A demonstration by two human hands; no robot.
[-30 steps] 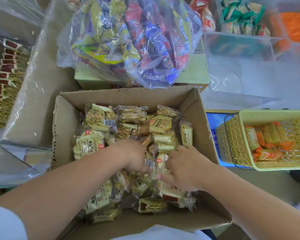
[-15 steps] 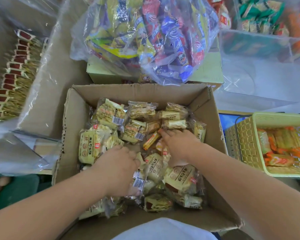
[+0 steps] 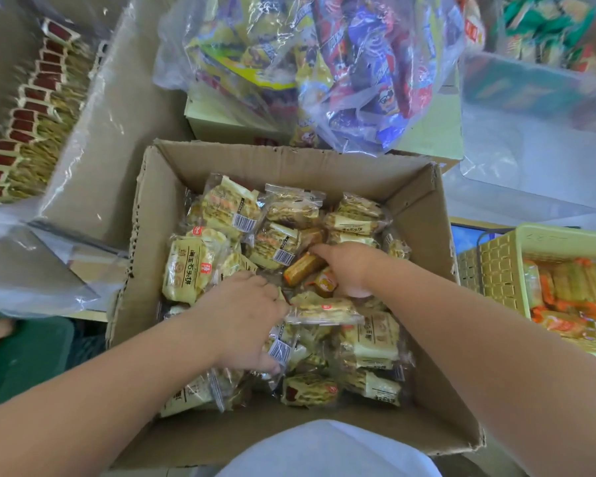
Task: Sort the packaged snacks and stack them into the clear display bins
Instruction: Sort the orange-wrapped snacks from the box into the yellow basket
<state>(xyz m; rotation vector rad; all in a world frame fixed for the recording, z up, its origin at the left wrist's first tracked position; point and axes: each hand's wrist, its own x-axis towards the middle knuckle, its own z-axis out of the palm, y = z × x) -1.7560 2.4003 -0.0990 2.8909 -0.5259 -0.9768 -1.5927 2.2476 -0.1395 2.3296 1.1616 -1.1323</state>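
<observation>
Two hands are down in a brown box [image 3: 417,208]. We see the left hand [image 3: 245,318] near the middle of the pile. Its fingers and thumb are bent round a snack pack [image 3: 282,351] that has black stripes on a white label, and they pinch it. The right hand [image 3: 350,266] is a bit further in. Its fingers are bent down into the pile, just beside a small brown pack [image 3: 303,268]. We cannot tell if this hand holds anything. The two hands are near each other but do not touch.

All around the hands lie many pale yellow packs [image 3: 190,266], heaped every which way over the bottom of the box. Behind the box sits a big clear bag [image 3: 324,63] full of bright blue, red and yellow snacks. On the left stands a clear bin [image 3: 83,156], and in it red and yellow packs [image 3: 31,108] stand in a neat row. On the right is a yellow basket [image 3: 496,266] with orange packs [image 3: 572,287] inside. Far back on the right we see a second bin [image 3: 530,87], but it is blurry.
</observation>
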